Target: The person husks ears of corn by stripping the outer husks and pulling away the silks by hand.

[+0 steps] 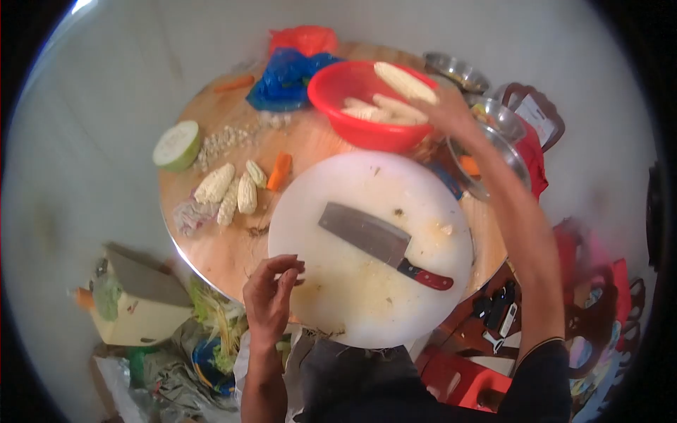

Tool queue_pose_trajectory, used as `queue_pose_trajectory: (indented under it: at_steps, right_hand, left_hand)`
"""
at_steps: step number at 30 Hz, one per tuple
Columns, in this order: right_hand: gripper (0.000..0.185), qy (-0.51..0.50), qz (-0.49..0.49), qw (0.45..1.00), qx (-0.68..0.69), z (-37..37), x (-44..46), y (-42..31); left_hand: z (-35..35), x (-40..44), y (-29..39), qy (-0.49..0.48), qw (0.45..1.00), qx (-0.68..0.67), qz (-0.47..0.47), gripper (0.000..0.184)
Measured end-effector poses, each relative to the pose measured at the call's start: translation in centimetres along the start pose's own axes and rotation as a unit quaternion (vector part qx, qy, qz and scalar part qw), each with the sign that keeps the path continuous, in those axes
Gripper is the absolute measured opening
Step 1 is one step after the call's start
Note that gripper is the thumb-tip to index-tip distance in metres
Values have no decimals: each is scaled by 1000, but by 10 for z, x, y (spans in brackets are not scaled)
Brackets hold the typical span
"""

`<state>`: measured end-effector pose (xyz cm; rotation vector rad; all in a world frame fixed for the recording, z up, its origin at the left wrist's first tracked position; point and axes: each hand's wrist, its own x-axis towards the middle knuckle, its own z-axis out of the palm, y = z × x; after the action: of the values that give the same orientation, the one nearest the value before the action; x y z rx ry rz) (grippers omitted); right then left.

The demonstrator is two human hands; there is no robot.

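My right hand (pixel 446 109) reaches over the right rim of the red plastic bowl (pixel 374 134), its fingers around the near end of a pale corn cob (pixel 404 82). Several more corn cobs (pixel 395 107) lie inside the bowl. On the round white cutting board (pixel 338 296) rests a cleaver (pixel 365 233) with a dark red handle, untouched. My left hand (pixel 271 287) hovers by the board's left edge, fingers loosely curled and apart from the thumb, with nothing visible in it. Small scraps dot the board.
Left on the round wooden table (pixel 233 264) are corn pieces (pixel 227 194), a carrot piece (pixel 280 171), garlic cloves (pixel 226 144) and a cut green-skinned melon (pixel 176 146). A blue plastic bag (pixel 285 77) lies behind. Metal bowls (pixel 502 120) stand right. A cream bin (pixel 141 303) sits lower left.
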<state>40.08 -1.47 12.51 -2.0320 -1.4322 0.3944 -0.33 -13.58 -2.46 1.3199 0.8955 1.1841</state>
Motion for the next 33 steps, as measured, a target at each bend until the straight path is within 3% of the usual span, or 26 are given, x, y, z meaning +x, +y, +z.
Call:
queue_pose_trajectory:
  at_steps: [1, 2, 5, 8, 13, 15, 18, 20, 22, 24, 26, 30, 33]
  right_hand:
    - [55, 62, -135, 983, -106, 11, 39, 27]
    - [51, 66, -143, 978, -137, 19, 72, 43]
    - [53, 72, -117, 970, -201, 34, 90, 32]
    - [53, 42, -111, 969, -219, 47, 101, 31]
    - [56, 29, -141, 957, -252, 65, 117, 67]
    - [59, 53, -164, 967, -187, 57, 107, 70]
    - [56, 142, -178, 955, -190, 38, 47, 38]
    - [49, 130, -192, 969, -86, 33, 1, 36]
    - [40, 73, -201, 976, -43, 32, -70, 23]
    - [40, -9, -222, 969, -111, 34, -134, 23]
    - [43, -102, -184, 969, -130, 42, -184, 28]
    - [39, -121, -193, 963, -147, 53, -240, 35]
    - [39, -88, -193, 972, -100, 56, -255, 44]
  left_hand:
    - [-2, 3, 0, 7, 998, 65, 19, 23]
    - [-3, 4, 0, 8, 998, 69, 3, 23]
    - [-5, 10, 12, -42, 933, 330, 139, 45]
    - [-2, 12, 12, -88, 885, 434, 144, 50]
    - [-9, 8, 11, -79, 902, 415, 84, 61]
    - [-10, 5, 12, -68, 905, 411, 84, 63]
    - [-8, -7, 15, -118, 894, 424, 81, 62]
    - [1, -18, 22, -211, 874, 426, 94, 67]
    - [10, -32, 25, -225, 873, 422, 94, 71]
    - [16, -42, 27, -218, 871, 426, 114, 60]
    - [19, -49, 20, -204, 869, 429, 139, 51]
    - [16, -56, 6, -170, 885, 388, 195, 32]
    - [10, -57, 12, -168, 884, 396, 185, 33]
